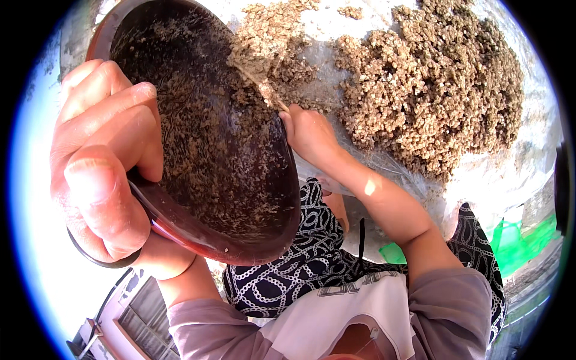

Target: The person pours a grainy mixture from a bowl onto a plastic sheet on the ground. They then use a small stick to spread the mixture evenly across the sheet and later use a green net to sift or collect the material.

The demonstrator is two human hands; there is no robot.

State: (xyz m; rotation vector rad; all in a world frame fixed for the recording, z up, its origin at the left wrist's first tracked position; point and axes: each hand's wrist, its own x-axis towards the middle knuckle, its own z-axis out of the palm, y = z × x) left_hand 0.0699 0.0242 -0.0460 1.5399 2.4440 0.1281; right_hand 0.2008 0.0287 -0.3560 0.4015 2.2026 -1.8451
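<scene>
With the clock face laid over the whole view, the left hand (102, 156) is at 9 to 10 o'clock, fingers curled firmly around the near-left rim of a dark brown, glossy, round bowl (264, 247). Bowl: at 10 o'clock, tilted; inner wall smeared with brown grainy residue. Bowl material: cannot tell. Black trousers with a white chain pattern (264, 288): 6 o'clock. Smaller heap of pale-brown, moist-looking grain clumps (273, 30): 12 o'clock, by the bowl's upper-right rim. Thin, tan, stick-like tool (284, 107): just before 12 o'clock, beside that rim; its far end is hard to separate from the clumps. Right hand (311, 135): between 12 and 1 o'clock, closed on the tool. Large, coarse, brown grain pile (438, 84): 2 o'clock, on a clear plastic sheet (504, 174). Bright green sheet-like material (522, 243): between 3 and 4 o'clock.
</scene>
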